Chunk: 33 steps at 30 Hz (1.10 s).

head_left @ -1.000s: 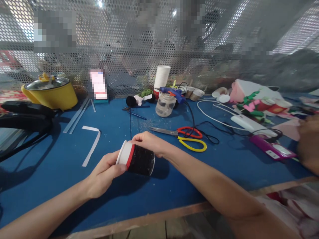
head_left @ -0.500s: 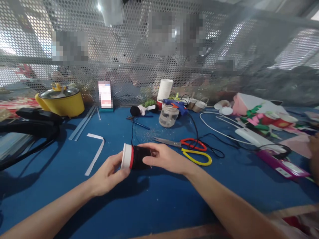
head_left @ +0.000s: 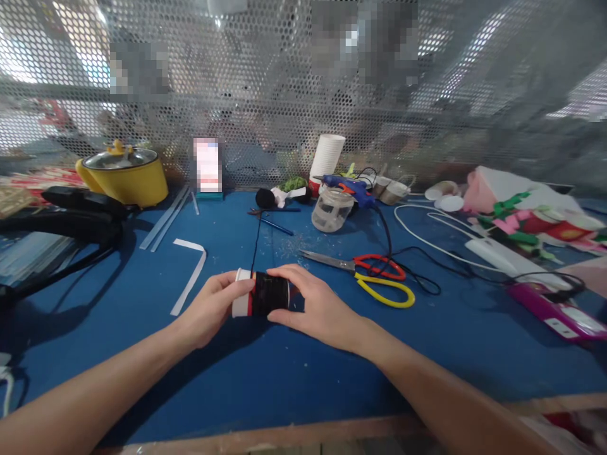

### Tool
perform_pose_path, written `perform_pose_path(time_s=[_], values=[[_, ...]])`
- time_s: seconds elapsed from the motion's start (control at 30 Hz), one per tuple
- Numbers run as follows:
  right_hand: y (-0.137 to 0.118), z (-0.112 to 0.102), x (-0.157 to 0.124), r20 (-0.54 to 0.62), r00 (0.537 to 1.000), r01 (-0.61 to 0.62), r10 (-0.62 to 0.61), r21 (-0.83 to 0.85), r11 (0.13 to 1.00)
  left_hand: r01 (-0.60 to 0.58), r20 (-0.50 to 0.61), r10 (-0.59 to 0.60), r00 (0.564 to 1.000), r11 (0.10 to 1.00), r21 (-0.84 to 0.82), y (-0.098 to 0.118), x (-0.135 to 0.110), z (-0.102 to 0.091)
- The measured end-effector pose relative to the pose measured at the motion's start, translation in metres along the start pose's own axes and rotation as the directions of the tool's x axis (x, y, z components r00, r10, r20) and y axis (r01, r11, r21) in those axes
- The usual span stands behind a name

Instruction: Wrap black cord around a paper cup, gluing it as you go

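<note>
A paper cup (head_left: 243,304) lies on its side between my hands, its white rim end to the left. Black yarn (head_left: 271,294) is wound around most of it, beside a narrow red band. My left hand (head_left: 215,302) grips the white end, thumb on top near the red band. My right hand (head_left: 313,303) holds the other end, thumb below and fingers above. One strand of the yarn runs from the cup up to a black yarn ball (head_left: 264,198) at the back. The fingertips behind the cup are hidden.
Scissors (head_left: 355,265) with red and yellow handles lie right of the cup. Behind them a blue glue gun (head_left: 351,188) rests on a clear jar (head_left: 327,218). A white strip (head_left: 194,278) lies at left; a yellow pot (head_left: 128,180) and a purple power strip (head_left: 550,309) flank the table.
The view has shifted slightly. My left thumb has moved from the cup's lower edge onto its top by the red band, and my right hand's grip has spread wider around the end.
</note>
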State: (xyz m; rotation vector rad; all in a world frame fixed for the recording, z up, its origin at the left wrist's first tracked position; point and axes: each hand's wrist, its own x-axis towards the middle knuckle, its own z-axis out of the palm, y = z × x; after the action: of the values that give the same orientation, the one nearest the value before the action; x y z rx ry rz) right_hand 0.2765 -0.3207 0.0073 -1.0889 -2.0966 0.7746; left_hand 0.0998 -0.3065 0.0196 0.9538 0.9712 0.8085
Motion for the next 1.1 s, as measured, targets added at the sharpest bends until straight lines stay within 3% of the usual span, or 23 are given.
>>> perform_pose_path(time_s=[0.1,0.2,0.27,0.33,0.37,0.4,0.47,0.53,0.63,0.7,0.8,0.93,1.1], values=[[-0.002,-0.008,0.001,-0.011,1.000,0.018,-0.018,-0.021,1.000,-0.008,-0.030,0.010,1.000,0.999,0.050,-0.001,-0.001,0.000],[-0.002,-0.043,0.011,-0.243,0.970,-0.020,0.006,-0.053,0.998,-0.003,-0.034,0.008,0.999,0.990,0.144,0.001,-0.002,-0.001],[0.005,-0.081,0.025,-0.519,0.853,-0.150,0.060,-0.132,0.980,-0.043,-0.044,0.056,0.997,0.965,0.257,0.002,-0.002,-0.001],[0.018,-0.121,0.042,-0.764,0.640,-0.340,0.083,-0.185,0.922,-0.111,-0.005,0.121,0.993,0.923,0.369,0.003,-0.002,-0.002],[0.026,-0.138,0.050,-0.808,0.561,-0.449,0.177,-0.118,0.886,-0.138,0.016,0.144,0.989,0.898,0.417,0.003,-0.002,-0.003],[0.036,-0.152,0.058,-0.772,0.534,-0.536,0.345,0.007,0.844,-0.159,0.035,0.162,0.986,0.872,0.462,0.003,-0.002,-0.003],[0.055,-0.167,0.070,-0.662,0.550,-0.597,0.509,0.114,0.794,-0.185,0.056,0.185,0.981,0.820,0.541,0.003,-0.003,-0.004],[0.071,-0.170,0.077,-0.526,0.574,-0.630,0.628,0.205,0.749,-0.207,0.083,0.197,0.977,0.773,0.600,0.002,-0.003,-0.005],[0.085,-0.162,0.082,-0.369,0.593,-0.647,0.716,0.312,0.696,-0.232,0.122,0.202,0.972,0.723,0.651,0.000,-0.001,-0.007],[0.088,-0.158,0.082,-0.326,0.601,-0.632,0.730,0.366,0.684,-0.235,0.131,0.199,0.971,0.707,0.667,-0.001,-0.001,-0.008],[0.089,-0.153,0.081,-0.352,0.629,-0.555,0.693,0.421,0.718,-0.229,0.134,0.189,0.973,0.703,0.674,-0.002,0.000,-0.008],[0.084,-0.149,0.080,-0.485,0.667,-0.370,0.565,0.443,0.817,-0.216,0.118,0.185,0.976,0.703,0.678,-0.001,-0.001,-0.006],[0.054,-0.137,0.071,-0.545,0.742,-0.146,0.390,0.437,0.888,-0.211,0.083,0.210,0.974,0.715,0.667,0.000,-0.001,-0.005]])
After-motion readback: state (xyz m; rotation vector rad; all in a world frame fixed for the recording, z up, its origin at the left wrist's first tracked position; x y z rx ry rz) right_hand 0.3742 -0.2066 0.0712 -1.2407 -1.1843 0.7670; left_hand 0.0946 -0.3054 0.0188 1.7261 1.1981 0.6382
